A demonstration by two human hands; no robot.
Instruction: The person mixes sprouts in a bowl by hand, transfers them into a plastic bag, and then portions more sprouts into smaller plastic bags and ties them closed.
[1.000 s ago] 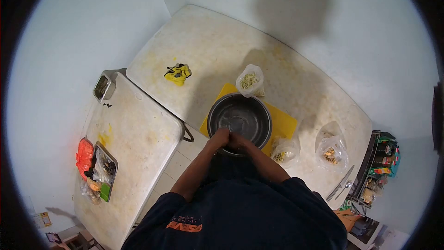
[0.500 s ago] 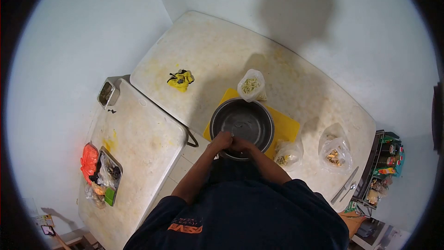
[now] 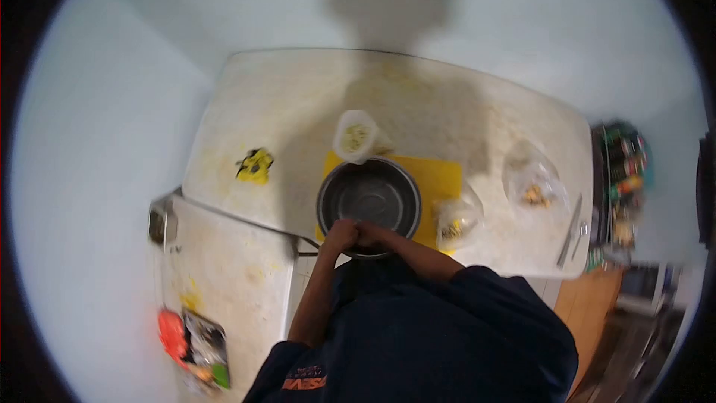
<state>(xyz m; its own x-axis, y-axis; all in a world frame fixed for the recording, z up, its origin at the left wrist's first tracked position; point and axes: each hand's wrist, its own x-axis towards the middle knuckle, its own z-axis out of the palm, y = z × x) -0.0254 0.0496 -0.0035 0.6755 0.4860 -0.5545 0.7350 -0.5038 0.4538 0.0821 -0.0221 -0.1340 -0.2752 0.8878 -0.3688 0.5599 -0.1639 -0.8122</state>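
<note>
A dark metal basin (image 3: 371,198) stands on a yellow cutting board (image 3: 440,179). My left hand (image 3: 343,234) and my right hand (image 3: 367,236) are close together over the basin's near rim. Both look closed, with the fingers drawn in; anything between them is too small or hidden to make out. Just behind the basin stands an open plastic bag (image 3: 356,136) of pale green shreds. To the right of the basin, a clear bag (image 3: 456,225) holds yellowish and dark pieces.
Another clear bag (image 3: 535,192) with orange-brown pieces lies at the right, near a knife (image 3: 570,231). A yellow and black cloth (image 3: 255,166) is at the left. A metal container (image 3: 162,224), a tray (image 3: 206,339) and a red bag (image 3: 173,334) lie farther left. Bottles fill a rack (image 3: 623,172).
The whole view has turned and shifted, so the tables and basin appear rotated and farther left. My hands remain together at the basin's near rim.
</note>
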